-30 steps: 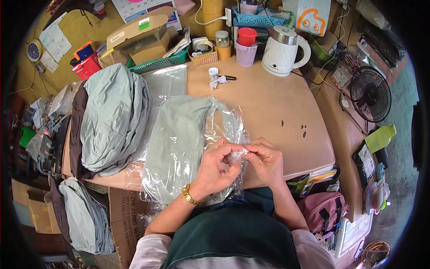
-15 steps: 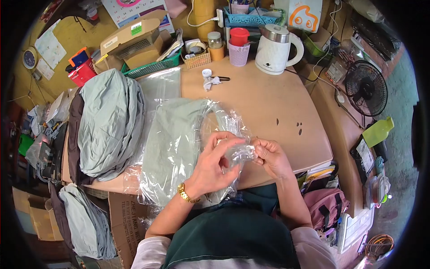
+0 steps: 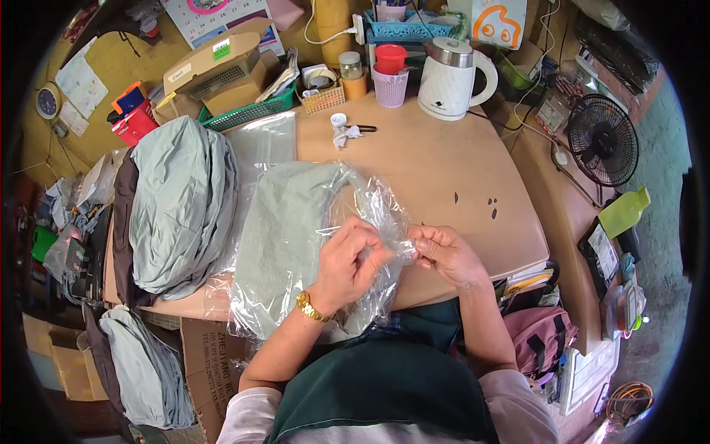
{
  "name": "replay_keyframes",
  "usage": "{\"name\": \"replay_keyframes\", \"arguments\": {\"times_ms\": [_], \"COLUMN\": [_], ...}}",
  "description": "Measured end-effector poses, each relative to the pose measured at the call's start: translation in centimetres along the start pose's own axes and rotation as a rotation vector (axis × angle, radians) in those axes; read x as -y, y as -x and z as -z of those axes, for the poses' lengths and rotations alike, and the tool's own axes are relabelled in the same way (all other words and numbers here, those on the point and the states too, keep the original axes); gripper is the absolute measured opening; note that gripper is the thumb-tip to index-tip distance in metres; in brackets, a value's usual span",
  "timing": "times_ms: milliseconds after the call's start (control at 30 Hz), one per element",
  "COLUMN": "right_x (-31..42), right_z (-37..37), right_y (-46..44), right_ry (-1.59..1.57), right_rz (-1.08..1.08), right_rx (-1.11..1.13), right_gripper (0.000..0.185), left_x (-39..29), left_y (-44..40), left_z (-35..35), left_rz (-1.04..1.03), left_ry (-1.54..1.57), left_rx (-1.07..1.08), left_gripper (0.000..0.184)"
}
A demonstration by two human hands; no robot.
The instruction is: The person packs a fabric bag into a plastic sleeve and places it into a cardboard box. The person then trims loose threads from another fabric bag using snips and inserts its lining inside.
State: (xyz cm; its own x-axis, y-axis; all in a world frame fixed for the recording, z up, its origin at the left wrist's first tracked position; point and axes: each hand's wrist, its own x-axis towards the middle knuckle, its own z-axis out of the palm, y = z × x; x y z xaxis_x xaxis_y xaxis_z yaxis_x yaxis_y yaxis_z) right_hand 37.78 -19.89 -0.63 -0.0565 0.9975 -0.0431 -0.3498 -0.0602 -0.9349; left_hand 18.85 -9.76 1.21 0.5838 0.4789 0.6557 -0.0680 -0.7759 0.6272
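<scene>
A clear plastic bag (image 3: 285,244) with grey-green fabric inside lies on the brown table in front of me. My right hand (image 3: 444,255) pinches a gathered end of the clear plastic between thumb and fingers. Just left of it, my left hand (image 3: 351,263), with a gold watch (image 3: 310,306) on the wrist, is curled at the bag's right part, its fingers bent; whether plastic is between them is hidden. Beside the bag on the left sits a bulky pile of pale grey fabric (image 3: 181,207). A flat clear plastic sheet (image 3: 274,137) lies behind.
At the back stand a white kettle (image 3: 447,81), a lilac basket (image 3: 390,87), a wicker basket (image 3: 322,97) and a green basket (image 3: 251,107) with cardboard. A small white cup (image 3: 338,119) rests near the middle. A black fan (image 3: 603,140) is at the right.
My left hand has curled its fingers and moved slightly down and left, away from the right hand. The right hand still pinches the plastic. The view has shifted a little.
</scene>
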Motion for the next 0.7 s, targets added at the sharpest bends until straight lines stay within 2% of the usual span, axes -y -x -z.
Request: {"name": "replay_keyframes", "arguments": {"times_ms": [67, 133, 267, 367, 433, 467, 533, 567, 633, 667, 700], "right_x": [-0.2, -0.4, 0.3, 0.4, 0.1, 0.2, 0.2, 0.2, 0.3, 0.1, -0.7], "right_z": [0.1, -0.2, -0.5, -0.7, -1.6, -1.5, -1.2, -1.2, -1.4, -1.1, -0.6], "right_y": [-0.3, -0.4, -0.6, -0.5, -0.7, -0.7, -0.8, -0.8, -0.8, -1.0, -1.5], "right_ry": [-0.024, 0.068, 0.044, 0.137, 0.329, 0.33, 0.453, 0.451, 0.537, 0.538, 0.395], "right_rz": [-0.025, 0.052, 0.067, 0.062, 0.201, 0.201, 0.341, 0.339, 0.462, 0.461, 0.48], "right_rx": [-0.025, 0.003, 0.002, -0.04, -0.308, -0.307, -0.484, -0.486, -0.524, -0.52, -0.53], "right_gripper": [0.025, 0.026, 0.024, 0.02, 0.018, 0.018, 0.012, 0.012, 0.013, 0.013, 0.012], "left_x": [-1.1, -2.1, 0.3, 0.7, 0.0, -0.5, -1.6, -1.9, -2.5, -2.8, -2.9], "left_y": [-0.6, -0.8, -0.9, -1.4, -2.0, -2.1, -2.1, -1.7, -1.2, -1.7, -2.6], "left_z": [0.3, 0.1, 0.2, 0.6, 1.0, 1.2, 1.6, 1.6, 1.7, 1.8, 1.8], "left_rz": [-0.034, -0.154, -0.251, -0.165, -0.212, -0.211, -0.245, -0.244, 0.07, 0.072, 0.365], "left_ry": [-0.015, -0.279, -0.258, -0.079, -0.25, -0.25, -0.387, -0.386, -0.224, -0.226, 0.069], "left_rx": [-0.044, 0.048, 0.066, 0.094, 0.087, 0.086, -0.008, -0.005, -0.055, -0.058, 0.085], "left_gripper": [0.025, 0.024, 0.024, 0.018, 0.015, 0.015, 0.011, 0.011, 0.009, 0.009, 0.014]}}
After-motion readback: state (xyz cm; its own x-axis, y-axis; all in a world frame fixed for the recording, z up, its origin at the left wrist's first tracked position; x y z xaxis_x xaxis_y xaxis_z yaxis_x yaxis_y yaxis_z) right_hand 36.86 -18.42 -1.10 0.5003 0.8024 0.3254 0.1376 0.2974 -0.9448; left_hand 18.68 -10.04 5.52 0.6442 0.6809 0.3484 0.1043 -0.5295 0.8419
